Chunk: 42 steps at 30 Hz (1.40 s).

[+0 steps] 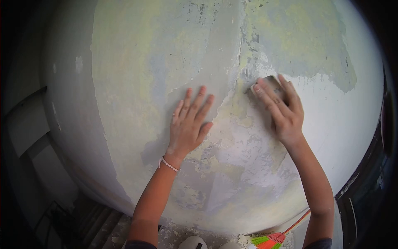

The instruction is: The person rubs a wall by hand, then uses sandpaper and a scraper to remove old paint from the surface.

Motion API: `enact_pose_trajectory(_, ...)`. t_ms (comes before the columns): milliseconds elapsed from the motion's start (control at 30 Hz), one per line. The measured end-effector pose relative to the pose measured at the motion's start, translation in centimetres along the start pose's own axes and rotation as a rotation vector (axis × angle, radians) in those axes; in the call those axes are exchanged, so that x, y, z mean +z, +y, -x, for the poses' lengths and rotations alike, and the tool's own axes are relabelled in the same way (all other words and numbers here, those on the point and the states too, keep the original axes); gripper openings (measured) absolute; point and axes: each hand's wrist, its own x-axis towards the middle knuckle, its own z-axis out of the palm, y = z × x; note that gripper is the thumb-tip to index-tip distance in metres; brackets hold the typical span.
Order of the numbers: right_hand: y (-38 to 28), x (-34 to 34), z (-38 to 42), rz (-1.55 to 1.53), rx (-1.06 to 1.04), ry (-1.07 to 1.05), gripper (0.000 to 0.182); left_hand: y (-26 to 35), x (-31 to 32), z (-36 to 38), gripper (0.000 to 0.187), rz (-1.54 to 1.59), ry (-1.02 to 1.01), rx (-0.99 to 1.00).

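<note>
My left hand (188, 124) lies flat against the patchy wall (137, 83), its fingers spread and nothing in it. A light braided bracelet (169, 164) circles that wrist. Higher and to the right, my right hand (286, 112) grips a sanding block (271, 83) and presses it to the wall beside a vertical crack. Fingers cover much of the block, so only its greyish top and edges show. Around it the paint is flaked, with white, grey and yellow-green patches.
A broom (273, 240) with orange and green bristles leans at the wall's foot. Paint flakes litter the floor near my shoe (192, 242). Dark stairs (95, 224) descend at lower left. A dark frame (365, 199) borders the right side.
</note>
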Motion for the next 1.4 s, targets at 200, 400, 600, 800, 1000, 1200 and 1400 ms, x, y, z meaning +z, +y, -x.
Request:
enact_pose_trajectory(200,1.9,-0.4,1.0,0.044,0.049,-0.073,0.047,3.1,-0.9,-5.5,0.072,-0.046,0.015,0.094)
enact_pose_trajectory(400,1.2,-0.1,1.0,0.049,0.002,-0.072,0.045,2.9,-1.0,-11.4,0.07,-0.054,0.137,0.076)
enact_pose_trajectory(600,0.1,0.5,0.8,0.061,0.054,0.016,0.043,2.5,-1.0,-15.7,0.065,-0.044,0.234,0.091)
enact_pose_trajectory(800,0.3,0.7,0.8,0.057,0.083,0.015,0.044,1.8,-0.8,-18.6,0.064,-0.051,0.32,0.104)
enact_pose_trajectory(1000,0.7,1.0,1.1,0.089,0.176,0.053,0.048,3.5,-0.4,-15.4,0.065,0.021,0.275,0.056)
enact_pose_trajectory(1200,4.1,-1.0,1.2,0.188,0.319,-0.01,0.051,3.0,-0.6,-13.3,0.065,-0.002,0.196,0.087)
enact_pose_trajectory(1400,4.0,-0.5,1.4,0.09,0.033,-0.043,0.043,3.0,-0.7,-13.2,0.065,-0.017,0.195,0.089)
